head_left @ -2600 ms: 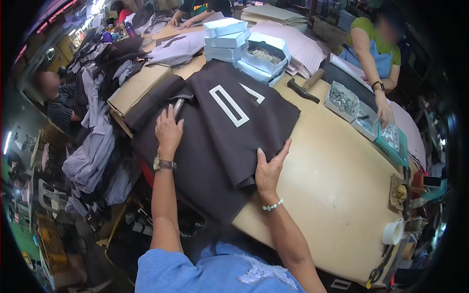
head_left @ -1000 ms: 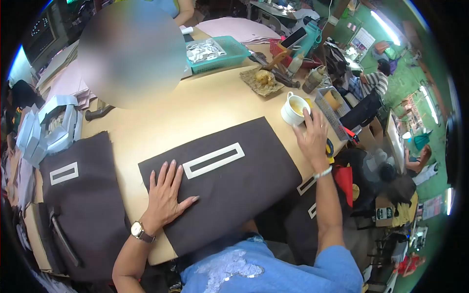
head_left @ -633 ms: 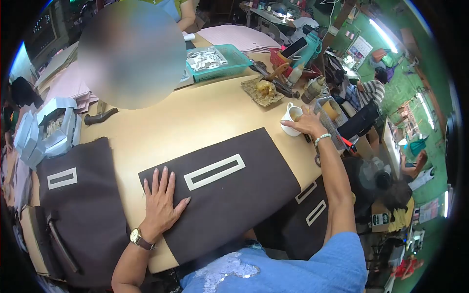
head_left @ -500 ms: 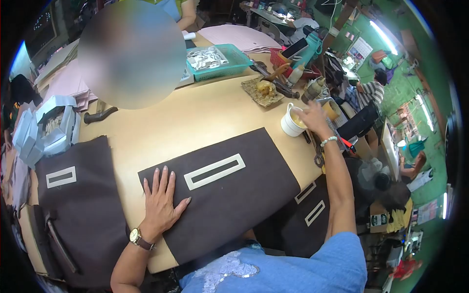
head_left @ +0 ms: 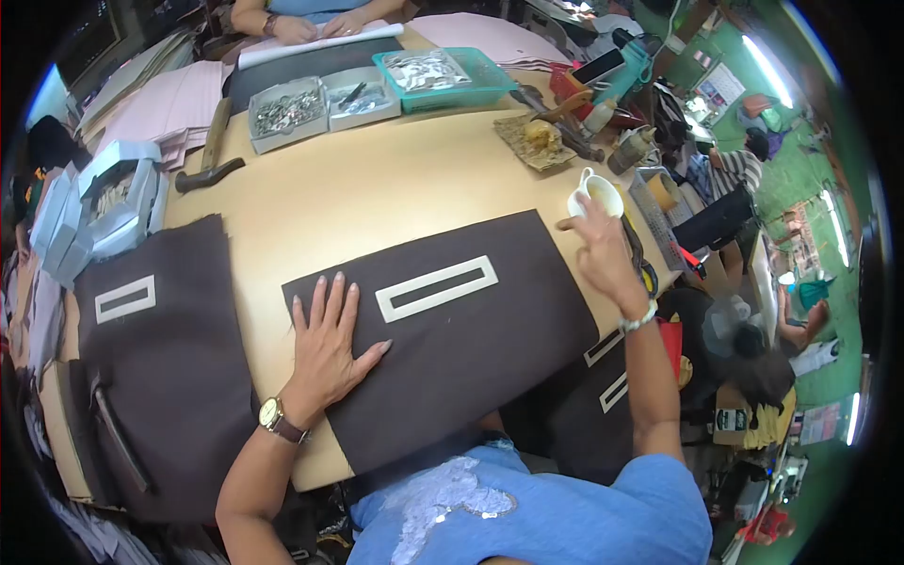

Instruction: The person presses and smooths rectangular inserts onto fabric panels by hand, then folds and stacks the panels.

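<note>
My left hand (head_left: pixel 327 353) lies flat with fingers spread on the left edge of a dark cloth panel (head_left: pixel 452 377). A pale rectangular frame (head_left: pixel 437 288) lies on this panel, right of the fingers. My right hand (head_left: pixel 603 250) is over the near side of a white cup (head_left: pixel 579 200) with yellowish contents, its index finger pointing at the cup and the thumb out to the left. Nothing shows in that hand. Another dark panel (head_left: pixel 174 377) at the left bears a pale frame (head_left: pixel 125 299) and a hammer (head_left: pixel 121 438).
Across the table are a box of metal parts (head_left: pixel 287 115), a teal basket (head_left: pixel 490 80) and a co-worker's hands (head_left: pixel 320 26). A second hammer (head_left: pixel 212 174) lies back left, beside blue-white boxes (head_left: pixel 113 202). Yellow paste (head_left: pixel 540 137) on cardboard and bottles stand back right.
The view has shifted from the stacked cloth to separate panels. My right hand went from the cloth to the cup and has just drawn back slightly toward me. My left hand stays flat on the panel.
</note>
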{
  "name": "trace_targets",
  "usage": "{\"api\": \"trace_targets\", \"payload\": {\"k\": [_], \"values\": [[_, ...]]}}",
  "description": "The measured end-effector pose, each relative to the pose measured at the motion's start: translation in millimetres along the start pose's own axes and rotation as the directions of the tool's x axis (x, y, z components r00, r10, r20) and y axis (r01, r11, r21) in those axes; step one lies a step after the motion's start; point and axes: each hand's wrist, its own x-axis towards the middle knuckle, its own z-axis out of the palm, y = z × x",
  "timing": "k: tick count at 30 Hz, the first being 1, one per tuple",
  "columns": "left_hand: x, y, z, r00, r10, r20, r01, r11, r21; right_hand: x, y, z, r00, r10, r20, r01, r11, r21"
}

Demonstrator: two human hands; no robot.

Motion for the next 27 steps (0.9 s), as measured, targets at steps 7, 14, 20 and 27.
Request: {"api": "trace_targets", "payload": {"k": [7,14,20,27], "values": [[-1,-1,3,1.0,0.004,-0.018,-0.004,1.0,0.006,-27,-86,48,0.996,0.038,0.079,-0.073,0.855,0.514],[0,-1,4,1.0,-0.003,-0.022,0.003,1.0,0.012,-31,-99,61,0.979,0.068,0.193,-0.085,0.993,0.081],[0,0,3,1.0,-0.003,-0.02,0.003,1.0,0.014,-34,-114,62,0.992,0.034,0.121,0.021,0.902,-0.43],[0,-1,4,1.0,-0.005,-0.015,0.005,1.0,0.005,-38,-123,47,0.985,-0.043,0.167,0.121,0.865,-0.487]]}}
